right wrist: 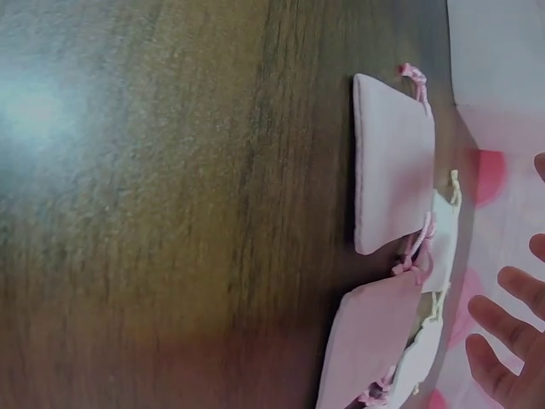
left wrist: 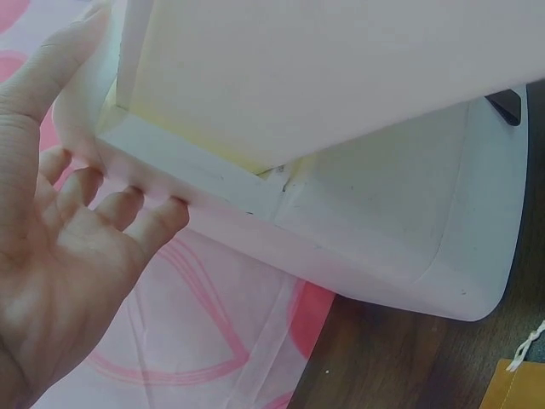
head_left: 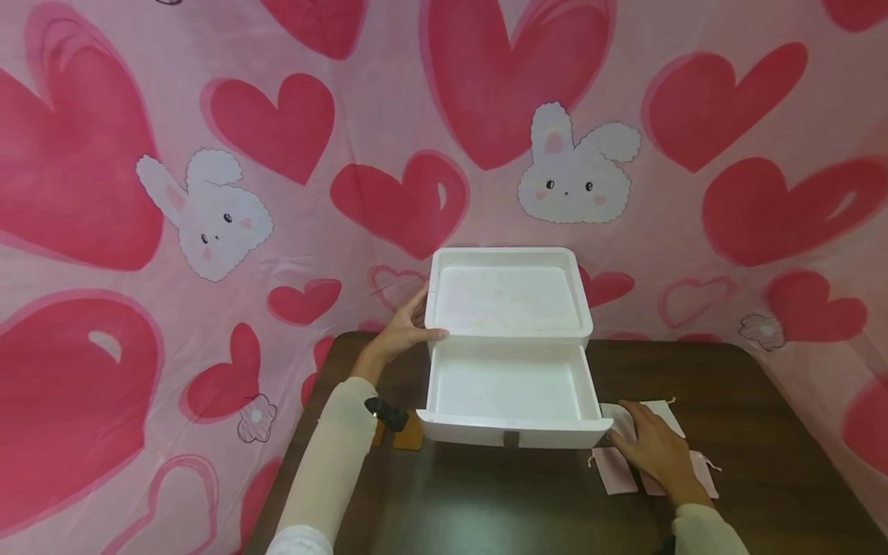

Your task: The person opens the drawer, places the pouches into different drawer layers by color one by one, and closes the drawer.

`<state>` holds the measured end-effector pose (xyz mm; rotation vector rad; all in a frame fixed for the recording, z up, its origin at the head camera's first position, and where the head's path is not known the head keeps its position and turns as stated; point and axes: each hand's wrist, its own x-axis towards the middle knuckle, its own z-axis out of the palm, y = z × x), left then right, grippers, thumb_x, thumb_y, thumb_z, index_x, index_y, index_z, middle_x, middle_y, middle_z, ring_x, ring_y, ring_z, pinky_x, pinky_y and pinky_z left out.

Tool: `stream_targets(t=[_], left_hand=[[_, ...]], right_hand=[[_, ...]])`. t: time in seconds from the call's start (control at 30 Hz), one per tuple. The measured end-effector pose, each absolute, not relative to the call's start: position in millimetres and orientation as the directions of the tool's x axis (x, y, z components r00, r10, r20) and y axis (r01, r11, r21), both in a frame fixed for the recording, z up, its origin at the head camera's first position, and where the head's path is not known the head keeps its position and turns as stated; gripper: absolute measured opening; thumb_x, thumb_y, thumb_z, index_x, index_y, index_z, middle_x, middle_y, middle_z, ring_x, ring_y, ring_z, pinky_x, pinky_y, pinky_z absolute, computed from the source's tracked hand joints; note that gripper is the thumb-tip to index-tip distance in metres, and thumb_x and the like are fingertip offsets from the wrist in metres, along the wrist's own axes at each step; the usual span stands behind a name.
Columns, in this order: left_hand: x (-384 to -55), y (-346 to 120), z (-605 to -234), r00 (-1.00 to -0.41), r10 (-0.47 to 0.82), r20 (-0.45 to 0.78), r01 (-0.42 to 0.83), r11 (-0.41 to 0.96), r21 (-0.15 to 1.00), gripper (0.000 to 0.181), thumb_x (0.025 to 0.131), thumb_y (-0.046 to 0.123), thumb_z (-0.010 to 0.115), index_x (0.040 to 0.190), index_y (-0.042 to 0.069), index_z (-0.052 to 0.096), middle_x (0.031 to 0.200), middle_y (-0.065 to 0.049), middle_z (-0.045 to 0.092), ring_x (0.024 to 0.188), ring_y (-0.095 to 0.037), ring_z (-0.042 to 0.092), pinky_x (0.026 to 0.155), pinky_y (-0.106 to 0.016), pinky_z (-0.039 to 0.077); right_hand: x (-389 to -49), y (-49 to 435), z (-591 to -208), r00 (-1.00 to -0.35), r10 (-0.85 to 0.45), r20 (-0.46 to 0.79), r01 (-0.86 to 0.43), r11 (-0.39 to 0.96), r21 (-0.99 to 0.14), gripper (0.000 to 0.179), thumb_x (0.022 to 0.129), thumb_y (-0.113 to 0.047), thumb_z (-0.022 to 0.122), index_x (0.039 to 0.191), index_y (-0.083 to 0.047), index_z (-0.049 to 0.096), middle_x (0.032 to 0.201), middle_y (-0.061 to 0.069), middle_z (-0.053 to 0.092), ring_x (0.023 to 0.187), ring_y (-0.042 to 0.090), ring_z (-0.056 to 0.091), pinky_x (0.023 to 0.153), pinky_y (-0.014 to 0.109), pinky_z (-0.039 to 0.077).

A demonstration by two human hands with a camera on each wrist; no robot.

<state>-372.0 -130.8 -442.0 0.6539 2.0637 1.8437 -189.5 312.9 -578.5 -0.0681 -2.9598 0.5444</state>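
Note:
A white drawer box (head_left: 584,317) with a shallow tray top stands at the back of the table. Its lower drawer (head_left: 506,432) is pulled out towards me and holds nothing. My left hand (head_left: 401,333) grips the box's left side, thumb on the front top edge. In the left wrist view, the fingertips of that hand (left wrist: 81,247) press the side wall. Just off the drawer's right front corner, my right hand (head_left: 657,451) hovers above small drawstring pouches, fingers loose and holding nothing. Below it are a pink pouch (head_left: 614,472) and a white pouch (head_left: 667,416).
Left of the drawer lie mustard-brown pouches (head_left: 409,432), partly hidden by the left wrist. The right wrist view shows pink pouches (right wrist: 396,166) and white ones (right wrist: 443,247) behind them. A pink cloth (head_left: 388,100) with hearts and rabbits hangs behind the dark wooden table (head_left: 486,509).

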Motion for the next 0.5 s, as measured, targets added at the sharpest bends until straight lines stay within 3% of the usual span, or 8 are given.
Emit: stream_targets(t=[0.5], left_hand=[[-371,-131,-443,-0.862,0.503,0.059,0.114,0.078,0.99,0.105,0.085,0.0,0.076,0.165,0.029,0.015,0.166,-0.01,0.033,0.144,-0.035,0.044,0.114,-0.052,0.045]], right_hand=[[-202,318,-594,-0.994,0.104,-0.019,0.103,0.922,-0.373,0.071,0.089,-0.041,0.069,0.141,0.004,0.049,0.139,0.035,0.053,0.124,0.057,0.054,0.091,0.073,0.049]])
